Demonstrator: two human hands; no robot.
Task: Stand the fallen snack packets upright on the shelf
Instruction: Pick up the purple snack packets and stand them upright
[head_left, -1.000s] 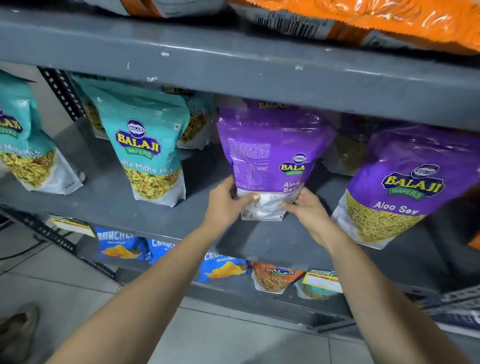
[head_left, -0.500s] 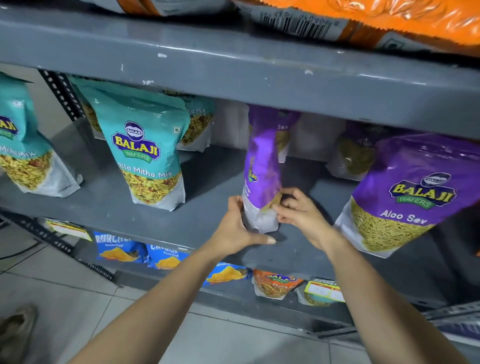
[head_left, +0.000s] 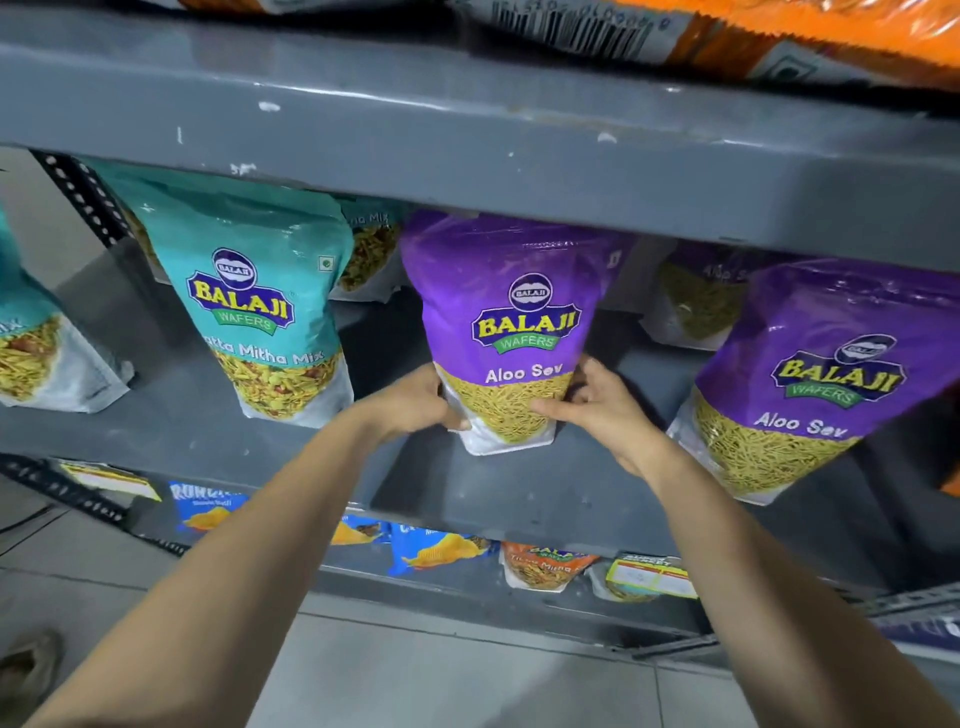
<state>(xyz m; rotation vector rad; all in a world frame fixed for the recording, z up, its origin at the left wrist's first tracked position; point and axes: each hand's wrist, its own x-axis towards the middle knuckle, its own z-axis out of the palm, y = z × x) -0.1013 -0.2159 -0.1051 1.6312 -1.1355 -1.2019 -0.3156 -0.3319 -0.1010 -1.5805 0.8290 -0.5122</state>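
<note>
Looking down at a grey metal shelf (head_left: 171, 431) stocked with snack packets, with another grey shelf board (head_left: 467, 135) running across the top at twelve o'clock and orange packets (head_left: 810, 36) lying on it. Standing at the centre of the grey metal shelf is a purple Balaji Aloo Sev packet (head_left: 511, 312), upright with its front label facing out and its base on the shelf surface. At three o'clock from it stands a second purple Aloo Sev packet (head_left: 826, 374), leaning slightly, with a third one (head_left: 696, 306) further back between them. At nine o'clock stands a teal Khatta Mitha Mix packet (head_left: 254, 296), with another teal packet (head_left: 31, 358) cut off by the frame's left edge. Two bare forearms reach up from six o'clock. The left hand (head_left: 415, 402) is curled around the lower left edge of the central purple packet, fingers wrapped behind it. The right hand (head_left: 605, 408) grips the lower right edge, thumb pressed flat across the clear front window, fingers tucked behind. Below, at six o'clock, a lower shelf holds blue chip packets (head_left: 436, 551) and a small orange packet (head_left: 543, 566) lying flat. At seven o'clock is a tiled floor (head_left: 415, 675).
</note>
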